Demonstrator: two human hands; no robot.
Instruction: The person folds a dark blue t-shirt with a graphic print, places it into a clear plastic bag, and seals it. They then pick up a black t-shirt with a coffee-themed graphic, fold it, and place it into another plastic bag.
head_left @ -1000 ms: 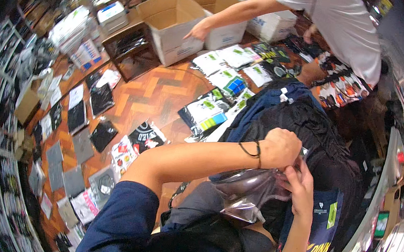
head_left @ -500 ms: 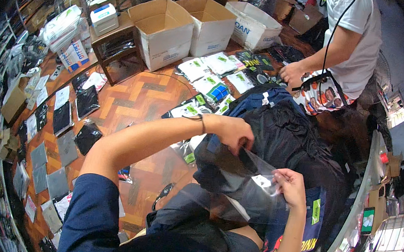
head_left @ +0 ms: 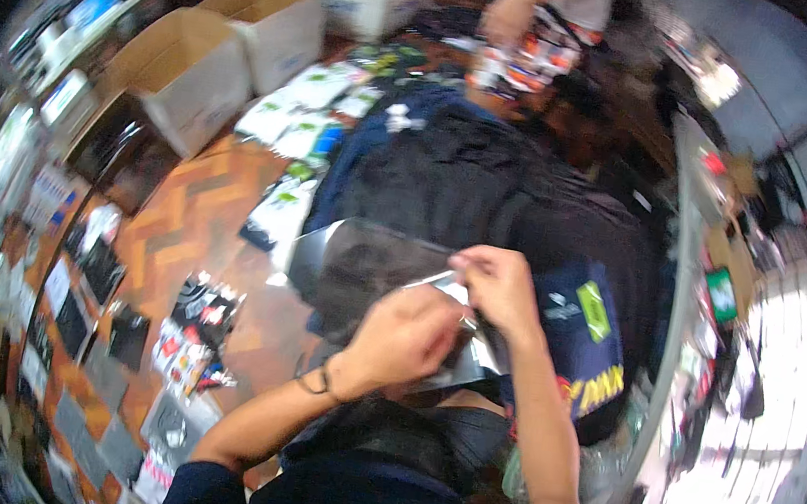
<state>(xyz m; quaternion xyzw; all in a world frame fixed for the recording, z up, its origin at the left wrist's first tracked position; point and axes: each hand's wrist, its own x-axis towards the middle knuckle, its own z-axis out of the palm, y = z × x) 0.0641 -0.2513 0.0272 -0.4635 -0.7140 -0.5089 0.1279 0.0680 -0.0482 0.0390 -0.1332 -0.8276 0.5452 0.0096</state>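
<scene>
A clear plastic bag (head_left: 313, 253) spreads across my lap in front of a heap of black clothing (head_left: 432, 180). My right hand (head_left: 503, 289) pinches the bag near its right end. Close beside it, my left hand (head_left: 405, 338) has its fingers curled in on the same end of the bag; motion blurs them. A dark wristband (head_left: 315, 380) circles my left wrist. To the right of my hands lies a folded navy garment (head_left: 571, 323) with a green label (head_left: 593, 309) and yellow lettering.
Packed white shirts (head_left: 294, 118) lie on the wooden floor (head_left: 176, 214) at the left, below open cartons (head_left: 184, 74). Another person's hand (head_left: 508, 18) holds a patterned orange-and-white item (head_left: 522, 65) at the back. A cluttered ledge (head_left: 678, 246) runs along the right.
My left hand has come down and toward me, next to my right hand. The bag now extends out to the left. My view has turned to the right.
</scene>
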